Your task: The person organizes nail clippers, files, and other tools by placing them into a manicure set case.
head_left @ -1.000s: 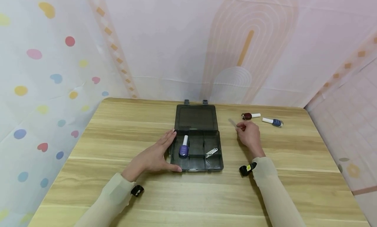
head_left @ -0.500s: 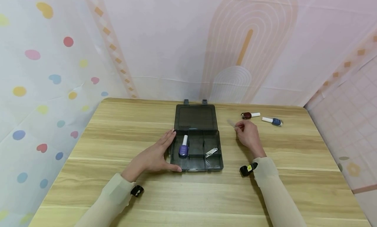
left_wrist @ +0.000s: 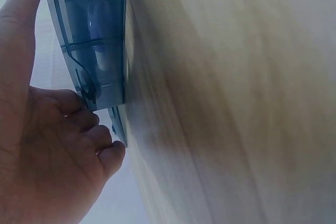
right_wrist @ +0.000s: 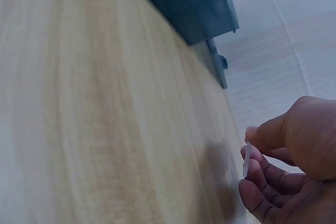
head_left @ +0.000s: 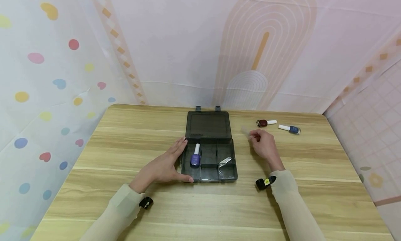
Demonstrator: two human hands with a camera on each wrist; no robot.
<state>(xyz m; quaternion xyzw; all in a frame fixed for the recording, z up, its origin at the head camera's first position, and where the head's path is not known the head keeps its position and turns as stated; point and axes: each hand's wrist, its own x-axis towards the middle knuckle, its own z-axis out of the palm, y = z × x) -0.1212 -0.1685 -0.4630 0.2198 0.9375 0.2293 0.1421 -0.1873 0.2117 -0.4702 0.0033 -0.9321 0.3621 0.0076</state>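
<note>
In the head view a dark translucent compartment box (head_left: 210, 181) lies with its lid (head_left: 208, 124) folded back. My left hand (head_left: 164, 164) grips its left side, thumb at the front edge and fingers at the rear corner; the left wrist view shows those fingers curled against the box wall (left_wrist: 94, 40). Inside are a purple nail polish bottle (head_left: 195, 160) in a left compartment and a silver nail clipper (head_left: 225, 161) on the right. To the right of the box, my right hand (head_left: 264, 145) pinches a thin translucent nail file (right_wrist: 246, 161) between thumb and fingers, above the table.
A dark red nail polish bottle (head_left: 262, 123) and a blue one (head_left: 293, 130) lie on their sides beyond my right hand. The wooden table (head_left: 206, 213) ends at a patterned cloth wall (head_left: 175, 60) behind the lid.
The nail file has turned in my right hand and shows a broader face, its tip slightly further left. My left hand and the box stay in place.
</note>
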